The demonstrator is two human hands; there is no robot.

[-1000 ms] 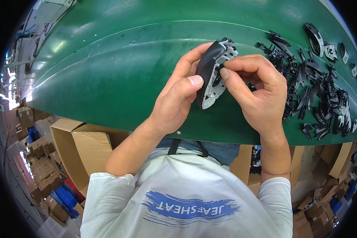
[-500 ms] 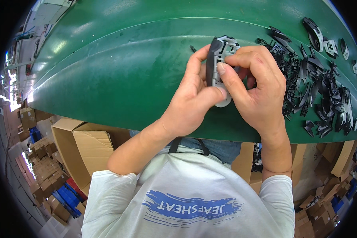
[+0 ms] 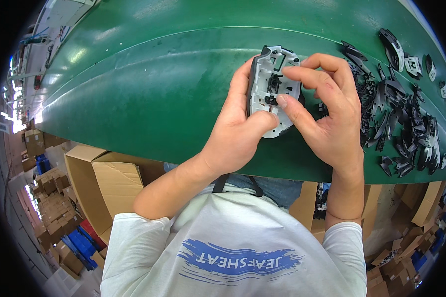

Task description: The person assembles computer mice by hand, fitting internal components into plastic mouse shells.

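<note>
My left hand (image 3: pixel 238 131) holds a plastic shell (image 3: pixel 288 119), shaped like a computer mouse housing, above the green table. Its pale grey inner side with ribs and posts faces up, and its outer edge is dark. A small black plastic part (image 3: pixel 273 84) sits in the middle of the shell. My left thumb presses on the shell's near inner side, while the fingers go behind its left edge. Over the shell's right side is my right hand (image 3: pixel 327 106), thumb and forefinger spread apart. The right thumb tip lies close beside the black part; whether it touches cannot be made out.
Loose black plastic parts (image 3: pixel 406 119) lie heaped on the right of the green table (image 3: pixel 148 99). Several grey-and-black shells (image 3: pixel 392 49) lie at the far right. Open cardboard boxes (image 3: pixel 116 180) stand below the table's near edge.
The shell has turned from nearly edge-on so that its inside faces up. My right thumb and fingers have spread and moved slightly right, away from the shell's left edge.
</note>
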